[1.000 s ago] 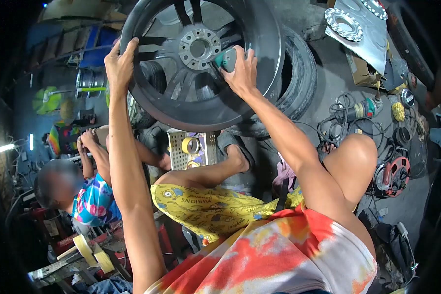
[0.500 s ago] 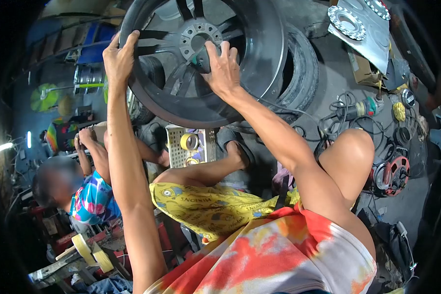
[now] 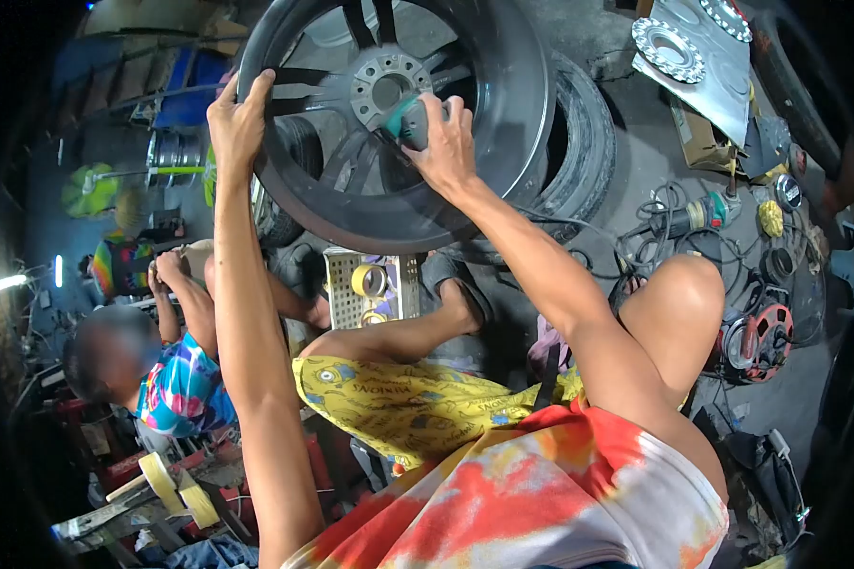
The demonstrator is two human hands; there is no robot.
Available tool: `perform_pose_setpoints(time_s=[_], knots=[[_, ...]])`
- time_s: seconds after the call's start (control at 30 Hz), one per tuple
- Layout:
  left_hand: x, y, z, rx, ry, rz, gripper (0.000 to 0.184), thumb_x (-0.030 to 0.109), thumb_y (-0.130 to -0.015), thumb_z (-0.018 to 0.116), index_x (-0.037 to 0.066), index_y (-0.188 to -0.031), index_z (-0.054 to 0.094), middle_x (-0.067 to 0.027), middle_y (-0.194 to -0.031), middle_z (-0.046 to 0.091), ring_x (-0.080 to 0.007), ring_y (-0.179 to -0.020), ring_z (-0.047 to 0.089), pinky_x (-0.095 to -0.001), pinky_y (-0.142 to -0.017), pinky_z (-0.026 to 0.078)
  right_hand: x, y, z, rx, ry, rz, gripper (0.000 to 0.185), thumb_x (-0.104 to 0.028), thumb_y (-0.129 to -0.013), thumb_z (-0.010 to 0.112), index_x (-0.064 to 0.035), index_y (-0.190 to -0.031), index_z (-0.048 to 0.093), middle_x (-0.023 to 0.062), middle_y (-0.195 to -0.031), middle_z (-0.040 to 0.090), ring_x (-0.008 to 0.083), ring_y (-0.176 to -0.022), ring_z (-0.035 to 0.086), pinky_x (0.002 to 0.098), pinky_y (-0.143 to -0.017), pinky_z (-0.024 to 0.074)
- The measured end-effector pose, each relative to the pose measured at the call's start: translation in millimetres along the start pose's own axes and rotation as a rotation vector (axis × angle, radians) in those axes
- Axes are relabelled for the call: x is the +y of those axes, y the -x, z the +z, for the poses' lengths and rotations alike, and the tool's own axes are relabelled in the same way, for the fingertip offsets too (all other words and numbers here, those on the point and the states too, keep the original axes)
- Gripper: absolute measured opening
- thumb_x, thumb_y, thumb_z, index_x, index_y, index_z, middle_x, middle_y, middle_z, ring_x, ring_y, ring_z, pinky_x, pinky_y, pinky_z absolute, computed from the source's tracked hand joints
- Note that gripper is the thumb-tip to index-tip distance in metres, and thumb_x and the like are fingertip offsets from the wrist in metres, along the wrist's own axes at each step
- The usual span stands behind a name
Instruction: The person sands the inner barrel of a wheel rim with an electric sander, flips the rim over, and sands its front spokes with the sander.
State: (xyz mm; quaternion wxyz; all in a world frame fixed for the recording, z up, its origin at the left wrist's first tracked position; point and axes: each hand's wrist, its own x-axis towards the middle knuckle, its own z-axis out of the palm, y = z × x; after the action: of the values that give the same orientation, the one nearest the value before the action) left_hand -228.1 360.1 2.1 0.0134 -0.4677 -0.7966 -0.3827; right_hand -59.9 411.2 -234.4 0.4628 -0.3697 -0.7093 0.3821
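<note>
A large grey alloy wheel rim is held tilted in front of me, its spoked inner side towards me. My left hand is closed around the rim's left edge, with the thumb on the near side. My right hand is wrapped over a green and dark power sander. The sander is at the base of the lower spokes, just below the centre hub; my fingers partly hide it. A cable runs from that area to the right. Behind the rim a tire lies on the floor.
A perforated crate with rolls of yellow tape stands below the rim. At right lie an angle grinder, tangled cables and a red cable reel. A co-worker sits at left. Wheel covers rest on a box upper right.
My right hand and the sander have moved slightly down and to the right, away from the hub's centre. My left hand stays on the rim, which has shifted a little.
</note>
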Motion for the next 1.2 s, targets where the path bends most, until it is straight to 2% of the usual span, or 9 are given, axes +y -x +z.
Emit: perform_pose_setpoints(time_s=[0.07,0.17,0.37,0.53,0.63,0.97,1.2], knots=[[3,4,1,-0.004,0.024,-0.015,0.04,0.029,-0.095,0.077,-0.002,-0.121,0.076,-0.005,-0.093,0.076,-0.0108,-0.086,0.064,-0.0273,-0.081,0.052,6,-3,1,0.043,-0.012,0.003,0.078,-0.021,-0.072,0.093,-0.0136,-0.139,0.052,0.0203,-0.123,0.049,0.0443,-0.11,0.053,0.0527,-0.096,0.0484],[12,8,6,-0.008,0.022,0.002,0.04,0.029,-0.096,0.078,-0.002,-0.121,0.077,-0.0039,-0.091,0.076,-0.0105,-0.085,0.063,-0.027,-0.08,0.052,1,-17,1,0.076,-0.041,-0.039,0.078,-0.023,-0.074,0.092,-0.0132,-0.139,0.051,0.0206,-0.122,0.05,0.0443,-0.11,0.053,0.0527,-0.095,0.0486],[18,15,10,0.007,-0.032,0.021,0.041,0.03,-0.096,0.077,-0.001,-0.122,0.076,-0.0045,-0.088,0.075,-0.01,-0.084,0.062,-0.0273,-0.079,0.051,-10,-45,-5,0.11,0.008,-0.04,0.082,-0.018,-0.07,0.093,-0.0148,-0.14,0.05,0.0215,-0.124,0.049,0.0444,-0.111,0.054,0.053,-0.094,0.0505],[11,12,9,0.028,-0.082,0.066,0.044,0.034,-0.094,0.078,-0.001,-0.122,0.076,-0.0056,-0.087,0.074,-0.0112,-0.084,0.063,-0.0284,-0.08,0.052,-2,-19,-1,0.083,-0.029,-0.035,0.082,-0.019,-0.07,0.093,-0.0156,-0.14,0.05,0.0215,-0.124,0.049,0.0446,-0.109,0.054,0.0537,-0.091,0.0517],[9,12,7,0.005,-0.038,0.014,0.045,0.034,-0.094,0.078,-0.001,-0.122,0.076,-0.0067,-0.088,0.075,-0.012,-0.084,0.064,-0.0286,-0.08,0.052,-8,-18,1,0.075,-0.038,-0.048,0.082,-0.022,-0.071,0.093,-0.016,-0.141,0.05,0.0233,-0.126,0.049,0.0458,-0.11,0.054,0.0553,-0.091,0.0518],[9,11,9,0.004,0.012,0.026,0.042,0.031,-0.095,0.078,-0.002,-0.121,0.077,-0.0042,-0.09,0.075,-0.0102,-0.085,0.063,-0.0267,-0.08,0.051,-6,-9,2,-0.002,-0.024,-0.027,0.084,-0.024,-0.071,0.093,-0.0144,-0.142,0.05,0.0249,-0.128,0.049,0.0478,-0.111,0.055,0.055,-0.094,0.0509],[17,15,12,0.021,-0.016,0.04,0.041,0.032,-0.095,0.078,-0.001,-0.12,0.077,-0.0039,-0.088,0.074,-0.0097,-0.084,0.062,-0.0263,-0.079,0.051,-22,-47,3,0.098,-0.033,0.01,0.082,-0.025,-0.072,0.093,-0.0119,-0.14,0.049,0.0239,-0.125,0.05,0.0475,-0.111,0.055,0.0543,-0.093,0.0524]])
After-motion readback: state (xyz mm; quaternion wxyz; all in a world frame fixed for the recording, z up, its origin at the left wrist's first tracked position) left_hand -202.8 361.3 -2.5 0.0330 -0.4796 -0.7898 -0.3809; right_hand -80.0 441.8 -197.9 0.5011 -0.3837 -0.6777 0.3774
